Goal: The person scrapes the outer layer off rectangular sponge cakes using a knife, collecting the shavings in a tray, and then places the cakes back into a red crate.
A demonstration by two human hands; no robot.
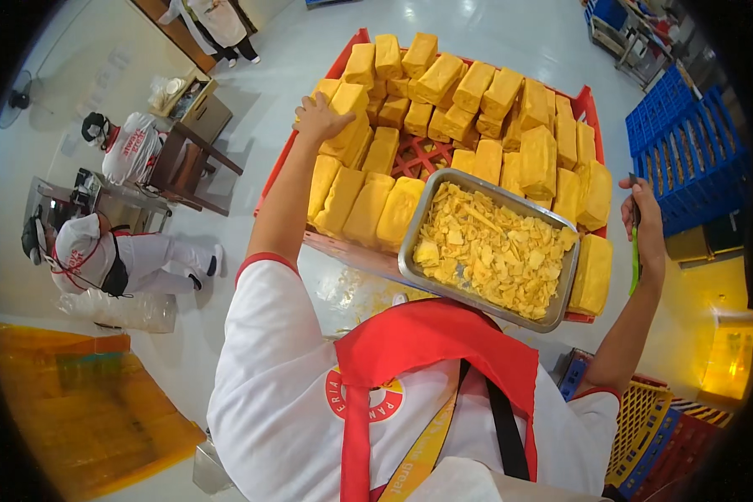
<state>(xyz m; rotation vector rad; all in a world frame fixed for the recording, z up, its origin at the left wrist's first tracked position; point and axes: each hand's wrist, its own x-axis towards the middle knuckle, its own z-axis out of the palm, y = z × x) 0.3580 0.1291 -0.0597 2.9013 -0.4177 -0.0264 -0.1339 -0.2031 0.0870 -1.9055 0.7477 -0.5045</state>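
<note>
My left hand [322, 120] lies spread over yellow brick-shaped loaves [346, 138] at the left side of a red plastic crate [423, 155]. Its fingers are apart and reach past the loaves' left edge. Off the crate's right side, my right hand [647, 210] grips a slim tool [635, 260], dark at the upper end and green along the wrist; whether it is a knife I cannot tell. A metal tray [408, 263] of yellow trimmings [486, 251] sits tilted on the near right corner of the crate, against several loaves. Stacked loaves fill much of the crate.
Blue crates [690, 147] are stacked at the right, with yellow and red crates [640, 420] behind me. Two people in white sit or stand by a wooden table [191, 166] at the left. Another person [223, 25] stands farther off. Crumbs lie on the floor [351, 295].
</note>
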